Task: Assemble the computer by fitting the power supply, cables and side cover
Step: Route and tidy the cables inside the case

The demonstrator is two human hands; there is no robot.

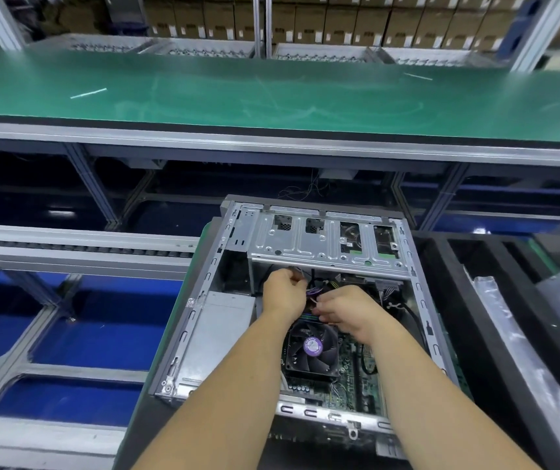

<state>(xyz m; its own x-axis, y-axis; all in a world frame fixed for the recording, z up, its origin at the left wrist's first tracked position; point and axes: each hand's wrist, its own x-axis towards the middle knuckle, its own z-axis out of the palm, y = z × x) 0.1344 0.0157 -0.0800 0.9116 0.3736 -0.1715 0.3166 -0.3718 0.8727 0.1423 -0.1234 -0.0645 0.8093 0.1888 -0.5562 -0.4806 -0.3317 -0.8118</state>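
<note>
Cables [315,293] | left hand [283,293] fingers curled gripping them | right hand [346,312] fingers pinching them

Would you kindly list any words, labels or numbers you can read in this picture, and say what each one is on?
None can be read.
Purple sticker on the cooler fan: printed text, too blurred.
White label on the computer case rim: a code pattern, too small.
White labels on the cardboard boxes at the back: too blurred.
Motherboard markings: too small.
</note>
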